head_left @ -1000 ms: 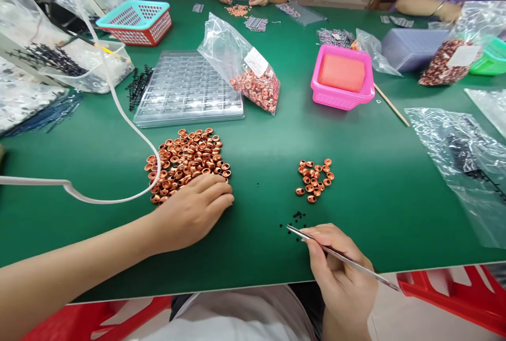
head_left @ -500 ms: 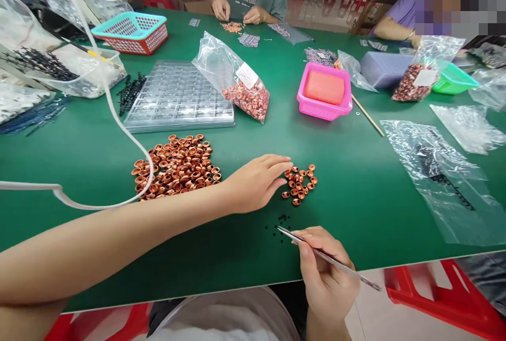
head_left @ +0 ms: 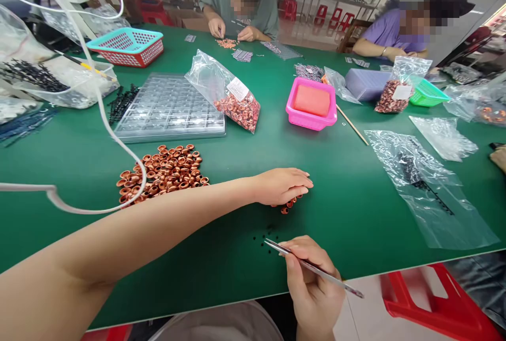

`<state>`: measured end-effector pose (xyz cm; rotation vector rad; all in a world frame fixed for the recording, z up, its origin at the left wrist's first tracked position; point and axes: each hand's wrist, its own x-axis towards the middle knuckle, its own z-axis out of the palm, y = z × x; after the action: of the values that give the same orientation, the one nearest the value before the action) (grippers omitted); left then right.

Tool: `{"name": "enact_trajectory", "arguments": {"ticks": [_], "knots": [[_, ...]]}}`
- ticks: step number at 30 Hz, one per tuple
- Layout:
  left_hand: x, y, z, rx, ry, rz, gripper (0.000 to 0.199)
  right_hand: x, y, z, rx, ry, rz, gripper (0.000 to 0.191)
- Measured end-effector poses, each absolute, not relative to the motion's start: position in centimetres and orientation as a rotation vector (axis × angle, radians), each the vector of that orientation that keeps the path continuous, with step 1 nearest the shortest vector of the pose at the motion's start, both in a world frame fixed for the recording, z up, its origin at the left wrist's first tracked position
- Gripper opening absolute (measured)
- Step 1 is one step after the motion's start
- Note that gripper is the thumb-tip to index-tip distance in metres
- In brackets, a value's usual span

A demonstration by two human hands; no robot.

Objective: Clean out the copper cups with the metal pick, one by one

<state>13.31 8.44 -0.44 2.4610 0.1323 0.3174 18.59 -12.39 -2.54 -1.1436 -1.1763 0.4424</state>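
Observation:
Palm down, my left hand [head_left: 281, 185] lies over a small group of copper-coloured rings [head_left: 288, 207], covering most of them, its fingers stretched out. My right hand [head_left: 314, 278] holds metal tweezers [head_left: 316, 270] near the front edge. The tweezer tips are over several tiny black pieces [head_left: 269, 251] on the green table [head_left: 221, 256]. A large pile of copper-coloured rings [head_left: 169, 172] sits to the left, beyond my left forearm.
Behind the pile lie a clear compartment tray [head_left: 169, 104] and a bag of copper pieces [head_left: 241, 106]. A pink basket [head_left: 312, 119] stands farther back; plastic bags [head_left: 430, 188] lie right. A white cable [head_left: 105, 104] hangs at left. Two people sit across the table.
My left hand has moved right, from beside the small group of rings to over it. The camera view has shifted slightly. My right hand still holds the tweezers by the black pieces.

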Motion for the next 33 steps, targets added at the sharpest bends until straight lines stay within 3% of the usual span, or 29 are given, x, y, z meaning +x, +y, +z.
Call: {"name": "enact_trajectory", "arguments": {"ticks": [9,20,25,33], "knots": [[9.3,6.6,0.7,2.407,0.038,0.354,0.029,18.7,-12.3,-2.4,-1.154,-1.200,0.462,0.033],[2.8,3.5,1.3,2.264,0.637,0.483,0.039,18.6,-12.4,-2.4,-1.194,-1.173,0.387,0.029],[1.6,3.5,1.1,2.418,0.824,0.495,0.029,18.6,-12.3,-2.5,-1.222,-1.141,0.377,0.024],[2.4,3.8,-0.1,2.469,0.830,0.456,0.027,18.3,-12.3,-2.6,-1.235,-1.090,0.357,0.020]]}}
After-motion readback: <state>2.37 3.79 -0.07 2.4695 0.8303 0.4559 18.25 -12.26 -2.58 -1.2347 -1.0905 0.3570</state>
